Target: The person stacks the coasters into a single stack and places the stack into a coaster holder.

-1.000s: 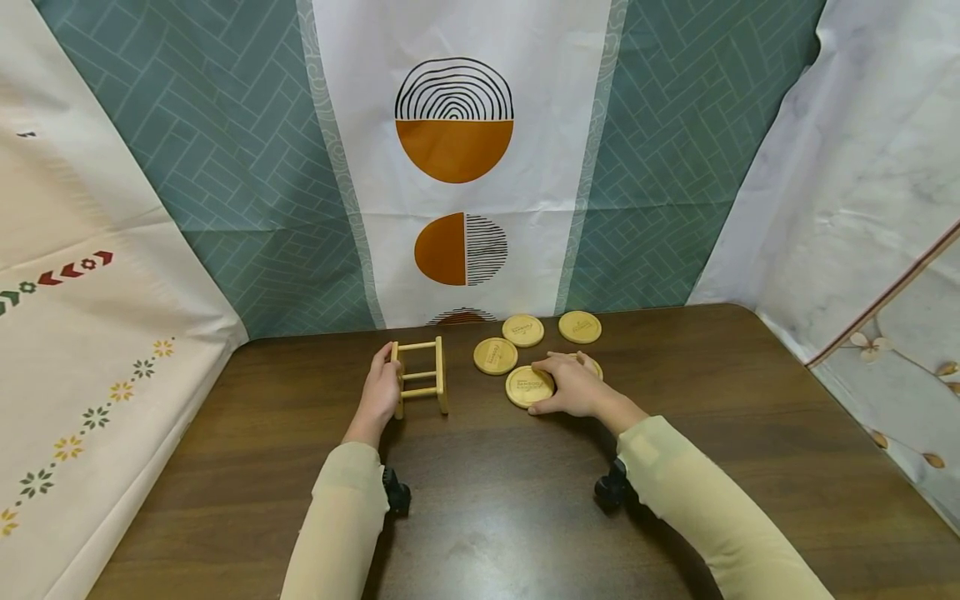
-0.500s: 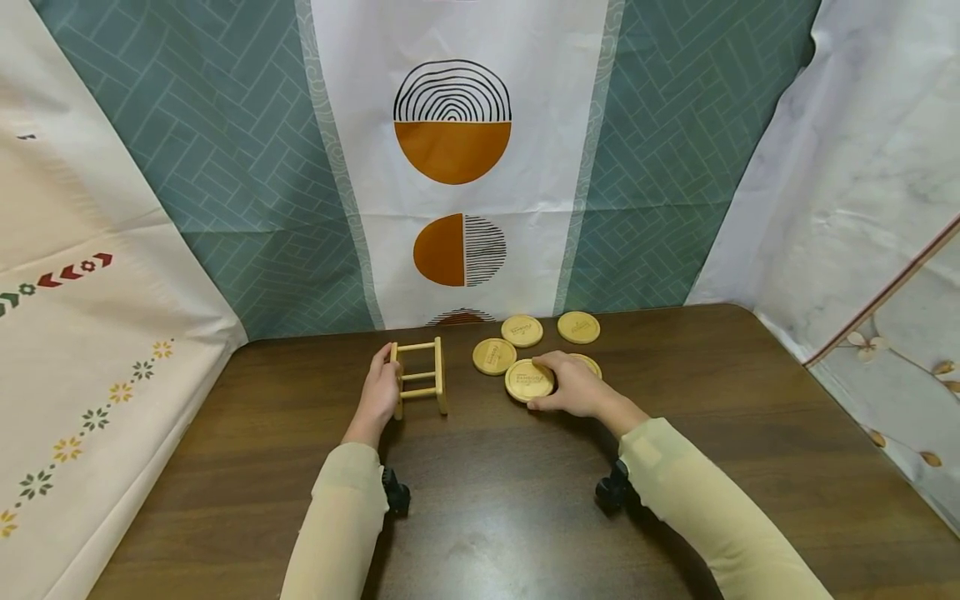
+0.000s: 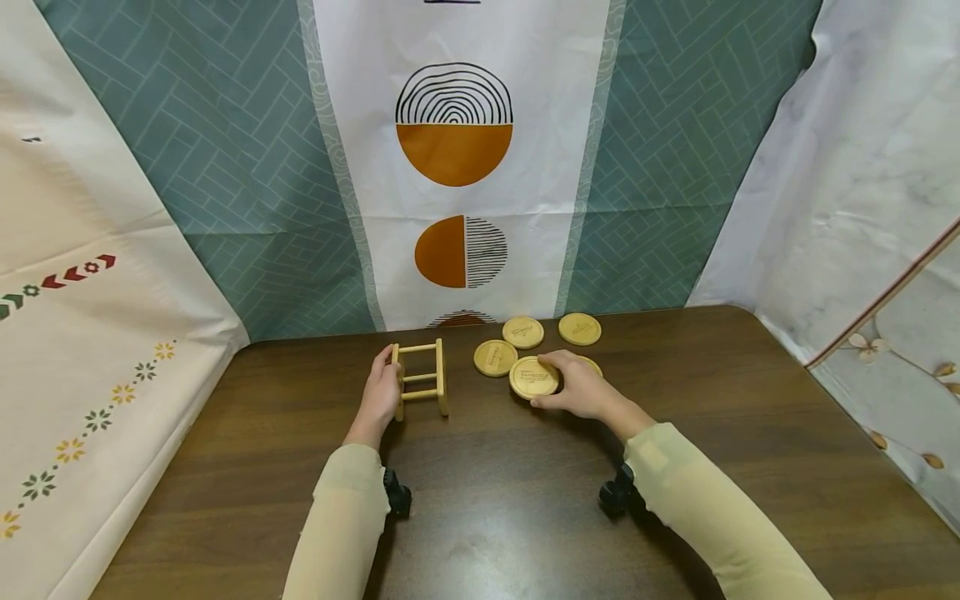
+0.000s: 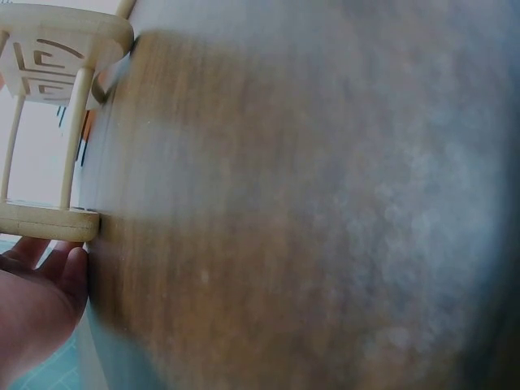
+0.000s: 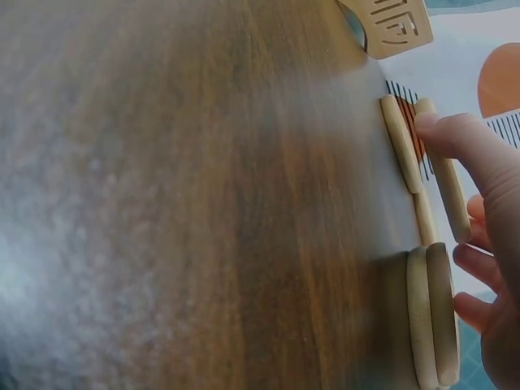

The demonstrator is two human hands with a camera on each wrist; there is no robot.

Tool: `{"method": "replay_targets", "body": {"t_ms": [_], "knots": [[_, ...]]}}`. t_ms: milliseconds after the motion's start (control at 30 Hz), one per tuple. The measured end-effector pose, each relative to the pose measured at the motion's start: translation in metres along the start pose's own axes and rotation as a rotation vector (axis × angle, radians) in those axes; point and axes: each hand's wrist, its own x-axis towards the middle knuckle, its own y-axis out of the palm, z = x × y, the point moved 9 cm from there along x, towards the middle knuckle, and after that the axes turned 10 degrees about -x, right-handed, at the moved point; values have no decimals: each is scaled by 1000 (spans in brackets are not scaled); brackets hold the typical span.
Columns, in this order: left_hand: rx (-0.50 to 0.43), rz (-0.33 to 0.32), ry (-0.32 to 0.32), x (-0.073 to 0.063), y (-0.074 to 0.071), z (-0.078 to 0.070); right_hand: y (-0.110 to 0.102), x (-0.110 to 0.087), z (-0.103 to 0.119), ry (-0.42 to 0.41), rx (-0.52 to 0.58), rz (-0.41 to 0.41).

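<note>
My right hand point(image 3: 576, 385) pinches a round bamboo coaster point(image 3: 533, 377) by its edge, between thumb and fingers. In the right wrist view this coaster point(image 5: 445, 175) is raised off the table, with the thumb on its near edge. Under that hand lie two stacked coasters point(image 5: 441, 317), mostly hidden in the head view. My left hand point(image 3: 381, 387) holds the left side panel of a small wooden coaster rack point(image 3: 441, 375), which stands on the table. Slots cut into the rack's far panel point(image 4: 65, 41) show in the left wrist view. No coaster sits between the rack's rails.
Three more coasters lie toward the back: one left of the held one point(image 3: 495, 358), another behind it point(image 3: 523, 332) and a coaster at the back right point(image 3: 580, 329). A patterned cloth point(image 3: 465, 167) hangs behind the brown wooden table point(image 3: 495, 517).
The coaster in my right hand has come up a little and now tilts less, shifting slightly away from me. My left hand and the rack have stayed in place.
</note>
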Motion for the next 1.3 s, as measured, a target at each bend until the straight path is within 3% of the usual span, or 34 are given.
{"method": "replay_targets", "body": {"t_ms": [1300], "knots": [[15, -8, -6, -1, 0, -1, -15, -17, -25, 56, 22, -77]]}}
